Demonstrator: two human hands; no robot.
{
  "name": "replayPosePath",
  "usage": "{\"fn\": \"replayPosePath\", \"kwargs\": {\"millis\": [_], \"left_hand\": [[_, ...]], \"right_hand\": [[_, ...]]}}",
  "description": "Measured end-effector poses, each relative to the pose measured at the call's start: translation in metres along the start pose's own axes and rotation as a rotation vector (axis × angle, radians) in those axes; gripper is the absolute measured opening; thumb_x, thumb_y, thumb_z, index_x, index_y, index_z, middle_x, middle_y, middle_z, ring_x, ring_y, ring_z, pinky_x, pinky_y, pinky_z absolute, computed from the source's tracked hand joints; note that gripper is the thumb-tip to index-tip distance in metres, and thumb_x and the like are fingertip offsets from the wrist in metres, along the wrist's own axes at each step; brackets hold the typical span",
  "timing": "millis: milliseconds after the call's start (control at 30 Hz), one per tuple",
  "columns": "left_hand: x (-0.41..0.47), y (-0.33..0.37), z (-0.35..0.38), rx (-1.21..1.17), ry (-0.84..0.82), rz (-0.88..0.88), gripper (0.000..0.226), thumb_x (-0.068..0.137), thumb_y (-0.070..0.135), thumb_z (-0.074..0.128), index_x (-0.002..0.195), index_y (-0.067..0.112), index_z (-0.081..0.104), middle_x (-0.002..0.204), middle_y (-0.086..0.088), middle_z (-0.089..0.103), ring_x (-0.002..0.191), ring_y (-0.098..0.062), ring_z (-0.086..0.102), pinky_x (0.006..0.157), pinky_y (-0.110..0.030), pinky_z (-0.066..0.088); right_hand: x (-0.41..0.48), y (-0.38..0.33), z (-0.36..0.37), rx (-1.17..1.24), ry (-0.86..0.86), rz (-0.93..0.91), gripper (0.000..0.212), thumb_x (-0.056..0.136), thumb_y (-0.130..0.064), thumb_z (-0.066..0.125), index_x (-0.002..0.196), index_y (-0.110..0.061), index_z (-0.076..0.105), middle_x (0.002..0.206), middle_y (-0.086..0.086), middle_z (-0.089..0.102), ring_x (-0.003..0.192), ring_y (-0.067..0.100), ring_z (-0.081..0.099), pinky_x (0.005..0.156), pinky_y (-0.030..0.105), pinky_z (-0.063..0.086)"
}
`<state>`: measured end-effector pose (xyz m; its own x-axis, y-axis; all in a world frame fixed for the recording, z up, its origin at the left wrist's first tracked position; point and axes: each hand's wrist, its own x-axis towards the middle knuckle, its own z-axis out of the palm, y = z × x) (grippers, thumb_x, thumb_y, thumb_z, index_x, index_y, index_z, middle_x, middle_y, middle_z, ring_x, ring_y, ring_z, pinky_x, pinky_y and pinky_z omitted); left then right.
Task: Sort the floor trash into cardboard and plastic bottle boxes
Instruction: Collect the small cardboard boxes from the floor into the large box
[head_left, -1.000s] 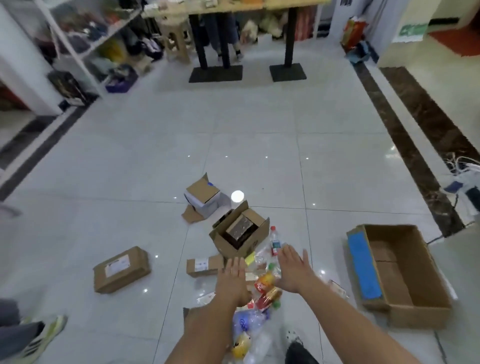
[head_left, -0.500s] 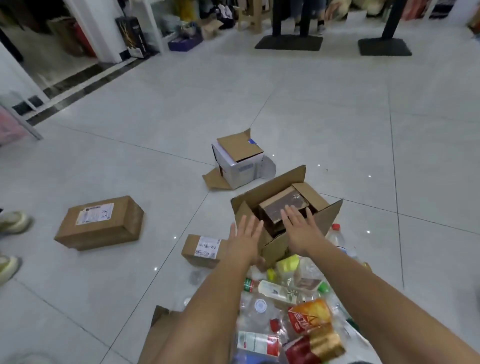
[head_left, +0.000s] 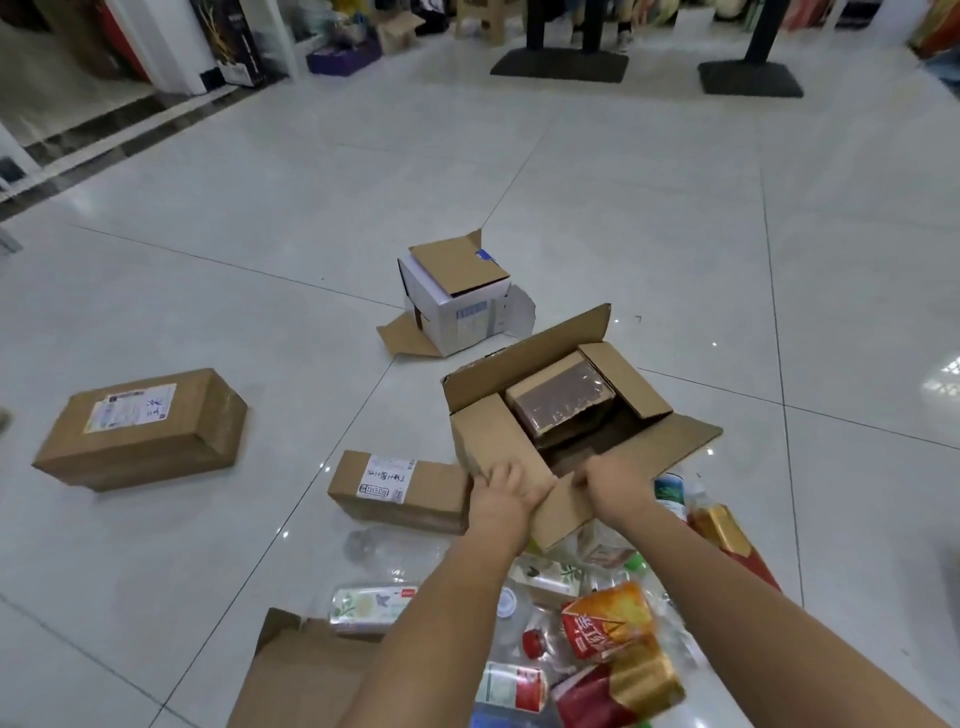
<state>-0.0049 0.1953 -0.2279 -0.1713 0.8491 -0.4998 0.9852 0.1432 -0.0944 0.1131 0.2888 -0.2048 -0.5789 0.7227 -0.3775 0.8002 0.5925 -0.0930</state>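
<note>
- The left hand (head_left: 500, 493) grips the near corner of the open cardboard box (head_left: 493, 434). Its fingers are curled over a flap.
- The right hand (head_left: 615, 480) grips the near wall of the same box. Its fingers are bent over the top edge.
- The open cardboard box sits on the shiny floor (head_left: 623, 208), right in front of the person. Its flaps stick out to the sides.
- A small brown packet (head_left: 563, 397) with a shiny top lies inside it.
- A small labelled box (head_left: 400, 488) lies just beside the open one, on its left. The left hand hides the end of it.
- A bigger closed box (head_left: 140, 428) lies well apart, farther left.
- A white box (head_left: 462, 312) with a brown flap on top stands near, behind the open one.
- A pile of plastic bottles (head_left: 608, 629) lies under both arms, right up against the near side of the open box. The arms hide part of the pile.
- A brown cardboard piece (head_left: 301, 670) lies at the pile's left.
- Black table feet (head_left: 561, 65) stand far back.
</note>
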Motion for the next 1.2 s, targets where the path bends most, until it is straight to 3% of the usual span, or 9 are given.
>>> {"fn": "replayPosePath", "kwargs": {"millis": [233, 400, 500, 600, 700, 767, 867, 1067, 1200], "left_hand": [[-0.008, 0.017, 0.005, 0.073, 0.1, -0.029, 0.079, 0.093, 0.021, 0.051, 0.153, 0.031, -0.001, 0.143, -0.016, 0.022, 0.131, -0.034, 0.025, 0.096, -0.043, 0.038], [-0.02, 0.003, 0.015, 0.094, 0.23, 0.079, 0.074, 0.094, 0.014, 0.048, 0.154, 0.018, 0.004, 0.146, -0.016, 0.025, 0.13, -0.033, 0.031, 0.104, -0.04, 0.034], [-0.027, -0.006, 0.019, 0.148, 0.288, 0.179, 0.065, 0.092, 0.015, 0.05, 0.15, 0.008, 0.022, 0.143, -0.014, 0.037, 0.128, -0.03, 0.041, 0.104, -0.037, 0.037], [-0.03, -0.01, 0.018, 0.193, 0.272, 0.289, 0.063, 0.081, 0.02, 0.065, 0.141, 0.009, 0.045, 0.144, -0.013, 0.046, 0.132, -0.028, 0.045, 0.112, -0.036, 0.034], [-0.029, -0.013, 0.014, 0.279, 0.276, 0.331, 0.066, 0.091, 0.012, 0.052, 0.15, 0.003, 0.024, 0.159, -0.019, 0.012, 0.148, -0.032, 0.01, 0.12, -0.04, 0.0], [-0.028, -0.012, 0.013, 0.333, 0.294, 0.357, 0.065, 0.095, 0.012, 0.045, 0.151, 0.001, 0.016, 0.159, -0.021, 0.006, 0.149, -0.033, 0.005, 0.12, -0.041, -0.005], [-0.027, -0.009, 0.012, 0.35, 0.264, 0.366, 0.062, 0.096, 0.014, 0.042, 0.151, 0.0, 0.016, 0.159, -0.022, 0.009, 0.148, -0.034, 0.007, 0.12, -0.042, -0.004], [-0.019, -0.002, -0.001, 0.304, 0.122, 0.252, 0.057, 0.096, 0.013, 0.045, 0.147, 0.002, 0.021, 0.158, -0.023, 0.007, 0.148, -0.036, 0.002, 0.12, -0.051, 0.005], [-0.027, 0.005, -0.041, 0.149, 0.074, 0.089, 0.053, 0.098, 0.006, 0.04, 0.147, 0.004, 0.021, 0.159, -0.019, -0.011, 0.148, -0.037, -0.006, 0.106, -0.069, 0.025]], "right_hand": [[0.025, -0.004, 0.002, 1.312, -0.044, 0.509, 0.042, 0.094, 0.002, 0.041, 0.135, 0.005, 0.047, 0.115, 0.015, 0.059, 0.1, 0.022, 0.058, 0.085, 0.029, 0.048], [0.028, -0.019, -0.003, 2.094, -0.23, 0.586, 0.059, 0.101, -0.015, 0.044, 0.151, -0.004, 0.017, 0.159, 0.014, 0.018, 0.146, 0.027, 0.022, 0.12, 0.039, 0.021], [0.032, -0.033, -0.002, 2.068, -0.309, 0.502, 0.061, 0.101, -0.027, 0.044, 0.153, -0.011, 0.016, 0.16, 0.007, 0.017, 0.148, 0.019, 0.016, 0.121, 0.04, 0.011], [0.034, -0.048, -0.001, 2.044, -0.354, 0.481, 0.06, 0.094, -0.03, 0.058, 0.146, -0.01, 0.036, 0.151, 0.01, 0.037, 0.141, 0.026, 0.034, 0.115, 0.041, 0.027], [0.041, -0.048, 0.008, 1.965, -0.243, 0.502, 0.075, 0.063, -0.025, 0.083, 0.13, -0.007, 0.054, 0.133, 0.015, 0.057, 0.125, 0.028, 0.051, 0.111, 0.045, 0.036], [0.038, -0.044, 0.004, 1.964, -0.208, 0.514, 0.065, 0.07, -0.022, 0.08, 0.128, -0.009, 0.055, 0.128, 0.013, 0.061, 0.124, 0.026, 0.053, 0.112, 0.047, 0.033], [0.031, -0.038, -0.007, 2.038, -0.162, 0.479, 0.038, 0.092, -0.015, 0.061, 0.129, -0.01, 0.052, 0.126, 0.011, 0.06, 0.118, 0.025, 0.053, 0.106, 0.039, 0.035], [0.027, -0.025, -0.031, 2.077, -0.036, 0.366, 0.045, 0.098, -0.004, 0.047, 0.141, -0.013, 0.04, 0.137, 0.013, 0.052, 0.129, 0.03, 0.047, 0.114, 0.044, 0.033], [0.014, 0.002, -0.073, 1.988, 0.065, 0.306, 0.037, 0.099, -0.002, 0.043, 0.135, -0.008, 0.046, 0.128, 0.012, 0.058, 0.105, 0.024, 0.058, 0.092, 0.039, 0.047]]}}
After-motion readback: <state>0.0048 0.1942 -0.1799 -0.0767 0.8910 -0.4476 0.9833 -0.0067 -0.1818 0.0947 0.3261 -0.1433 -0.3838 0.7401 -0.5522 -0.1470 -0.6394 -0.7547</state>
